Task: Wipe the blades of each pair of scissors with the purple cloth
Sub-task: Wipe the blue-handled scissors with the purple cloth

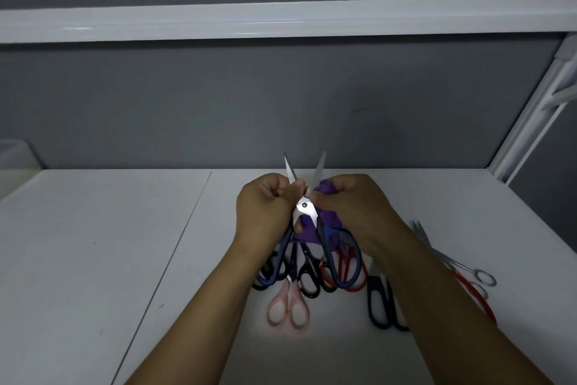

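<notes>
Scissors with blue handles (304,206) are held up over the worktop (93,259), their blades spread in a V toward 12 o'clock and the handle loops hanging toward 6. The left grip (262,209) is curled, pinching the left blade just above the pivot. The right grip (352,203) is curled round the purple cloth (326,189), bunching it against the base of the right blade. More cloth shows behind the pivot and trails down between the handles. The pivot sits between the two grips, which nearly touch.

A pale box (15,159) stands at the worktop's far left, at 9 o'clock. Its contents cannot be made out.

Under the hands, at 6 o'clock, lies a heap of other pairs: black handles (309,281), pink handles (288,309) nearest me, and red handles (356,288) beside them. A dark pair (379,306) lies at 5 o'clock, partly under the right forearm. At 4 o'clock a steel pair (462,266) points away, with another red pair (474,294) just beside it.
</notes>
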